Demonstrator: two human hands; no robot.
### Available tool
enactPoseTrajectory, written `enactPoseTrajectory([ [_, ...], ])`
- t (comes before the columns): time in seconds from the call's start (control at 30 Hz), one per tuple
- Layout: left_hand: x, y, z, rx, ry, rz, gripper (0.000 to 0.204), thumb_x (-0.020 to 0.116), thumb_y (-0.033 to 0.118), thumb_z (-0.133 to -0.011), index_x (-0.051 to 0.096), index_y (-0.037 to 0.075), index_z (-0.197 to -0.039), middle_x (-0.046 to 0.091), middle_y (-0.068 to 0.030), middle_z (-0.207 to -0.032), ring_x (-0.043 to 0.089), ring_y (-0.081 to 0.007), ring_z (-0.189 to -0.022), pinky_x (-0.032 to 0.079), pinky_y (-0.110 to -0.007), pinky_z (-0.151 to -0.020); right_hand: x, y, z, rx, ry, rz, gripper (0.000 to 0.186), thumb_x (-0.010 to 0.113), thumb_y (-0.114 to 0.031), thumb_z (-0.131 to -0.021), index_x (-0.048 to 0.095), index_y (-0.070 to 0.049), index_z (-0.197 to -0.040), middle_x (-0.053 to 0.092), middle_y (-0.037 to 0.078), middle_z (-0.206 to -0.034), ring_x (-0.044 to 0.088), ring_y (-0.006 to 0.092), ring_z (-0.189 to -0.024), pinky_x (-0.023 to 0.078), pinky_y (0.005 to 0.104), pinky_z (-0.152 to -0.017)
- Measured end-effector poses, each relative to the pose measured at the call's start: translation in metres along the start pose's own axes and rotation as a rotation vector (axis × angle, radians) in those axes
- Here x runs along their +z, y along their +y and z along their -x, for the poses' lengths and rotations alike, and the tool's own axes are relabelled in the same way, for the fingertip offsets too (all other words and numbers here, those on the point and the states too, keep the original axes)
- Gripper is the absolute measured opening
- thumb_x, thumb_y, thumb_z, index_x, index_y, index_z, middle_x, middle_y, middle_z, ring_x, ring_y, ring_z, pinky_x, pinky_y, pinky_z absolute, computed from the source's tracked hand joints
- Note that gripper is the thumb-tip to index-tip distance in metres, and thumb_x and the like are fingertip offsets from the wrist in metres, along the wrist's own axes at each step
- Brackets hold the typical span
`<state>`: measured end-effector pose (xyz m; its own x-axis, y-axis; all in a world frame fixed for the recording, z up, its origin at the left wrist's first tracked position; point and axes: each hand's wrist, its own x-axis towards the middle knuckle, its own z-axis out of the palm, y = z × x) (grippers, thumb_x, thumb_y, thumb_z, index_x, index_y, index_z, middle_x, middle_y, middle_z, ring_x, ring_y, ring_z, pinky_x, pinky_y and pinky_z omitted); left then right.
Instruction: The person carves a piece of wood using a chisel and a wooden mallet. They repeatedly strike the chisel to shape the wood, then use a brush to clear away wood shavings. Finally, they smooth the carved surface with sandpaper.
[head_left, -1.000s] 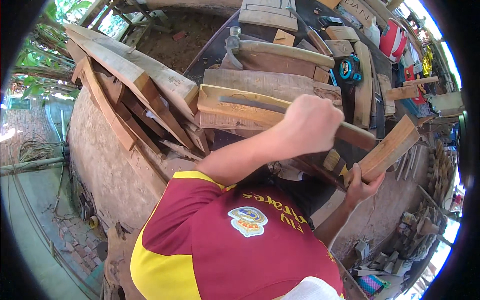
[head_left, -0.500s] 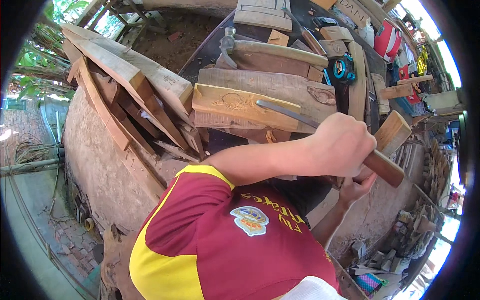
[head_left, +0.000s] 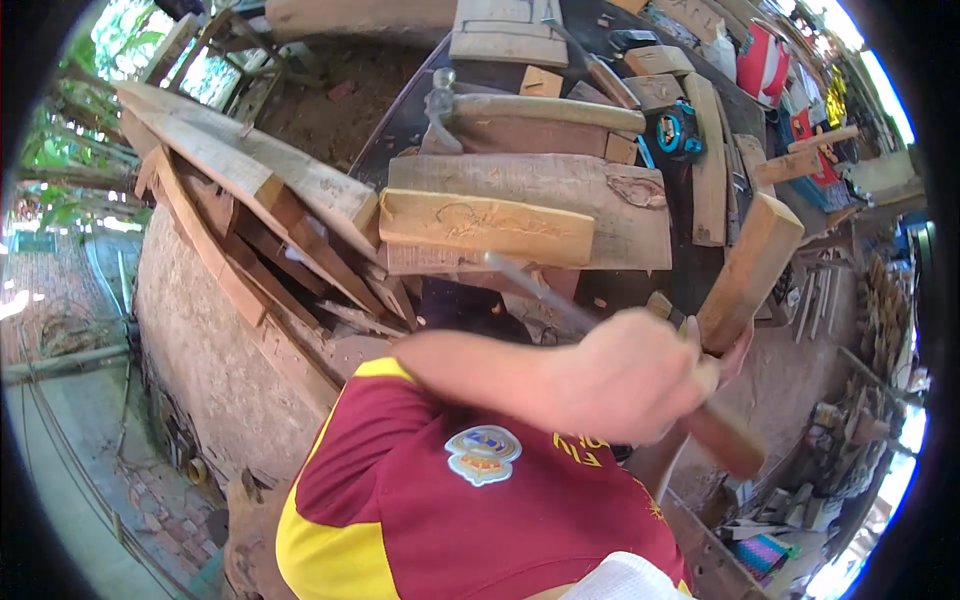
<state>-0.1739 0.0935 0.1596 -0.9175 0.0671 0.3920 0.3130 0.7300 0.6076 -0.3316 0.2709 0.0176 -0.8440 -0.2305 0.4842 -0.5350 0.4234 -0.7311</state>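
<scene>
My left hand is closed in a fist around a chisel. Its brown wooden handle sticks out behind the fist, and its long steel blade, blurred, points up and left. The blade tip lies just below the near edge of a yellowish wooden board with shallow carved lines; whether they touch I cannot tell. That board rests on a wider, greyish plank. Partly hidden behind the left fist, my right hand grips the lower end of a squared wooden block, which tilts up to the right.
Beyond the plank lie a hammer, a blue and black tape measure and another wooden-handled tool. Long timbers lean at the left. A red and white bag stands at the far right.
My left hand has drawn the chisel down and toward me, off the carved board. The wooden block in my right hand has moved left and lower.
</scene>
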Motion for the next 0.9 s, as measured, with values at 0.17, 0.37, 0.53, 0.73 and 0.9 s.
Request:
enactPoseTrajectory([
  [0.17, 0.028, 0.012, 0.023, 0.108, -0.362, 0.091, 0.021, 0.067, 0.019, -0.071, 0.055, 0.004, -0.081, 0.059, -0.0126, -0.066, 0.064, -0.0313, -0.059, 0.050, -0.042, -0.051, 0.001, -0.025, -0.012, -0.058, -0.136, 0.027, 0.062, 0.080, -0.015, -0.077, 0.053, 0.002, -0.129, 0.064, 0.019, -0.119, 0.062, 0.0284, -0.110, 0.049, 0.0380, -0.092],
  [0.37, 0.042, -0.013, 0.064, -0.104, -0.465, 0.152, 0.022, 0.072, 0.017, -0.064, 0.058, 0.008, -0.078, 0.062, -0.0132, -0.067, 0.065, -0.0374, -0.068, 0.051, -0.047, -0.060, 0.004, -0.030, -0.014, -0.119, -0.116, -0.032, 0.058, 0.080, -0.019, -0.079, 0.055, 0.000, -0.128, 0.066, 0.017, -0.117, 0.066, 0.0271, -0.106, 0.051, 0.0362, -0.089],
  [0.53, 0.049, -0.037, 0.117, -0.391, -0.337, -0.025, 0.017, 0.071, 0.019, -0.069, 0.062, 0.007, -0.077, 0.063, -0.0175, -0.069, 0.065, -0.0386, -0.071, 0.052, -0.047, -0.062, 0.009, -0.030, -0.018, -0.239, -0.049, 0.052, 0.060, 0.081, -0.025, -0.078, 0.056, -0.003, -0.127, 0.068, 0.018, -0.111, 0.068, 0.0329, -0.099, 0.054, 0.0384, -0.084],
  [0.73, 0.082, -0.078, 0.180, -0.555, -0.230, -0.092, 0.023, 0.074, 0.025, -0.077, 0.070, 0.005, -0.088, 0.067, -0.0227, -0.079, 0.066, -0.0409, -0.079, 0.054, -0.046, -0.067, 0.010, -0.030, -0.017, -0.239, -0.055, 0.210, 0.060, 0.081, -0.030, -0.075, 0.058, -0.006, -0.126, 0.068, 0.019, -0.111, 0.066, 0.0361, -0.098, 0.053, 0.0419, -0.083],
  [0.9, 0.089, -0.098, 0.201, -0.723, -0.085, 0.149, 0.036, 0.075, 0.035, -0.080, 0.071, 0.001, -0.090, 0.066, -0.0255, -0.078, 0.066, -0.0416, -0.082, 0.053, -0.046, -0.067, 0.007, -0.036, -0.021, -0.134, -0.130, 0.290, 0.062, 0.078, -0.035, -0.076, 0.058, -0.006, -0.128, 0.067, 0.019, -0.111, 0.066, 0.0368, -0.100, 0.052, 0.0435, -0.086],
])
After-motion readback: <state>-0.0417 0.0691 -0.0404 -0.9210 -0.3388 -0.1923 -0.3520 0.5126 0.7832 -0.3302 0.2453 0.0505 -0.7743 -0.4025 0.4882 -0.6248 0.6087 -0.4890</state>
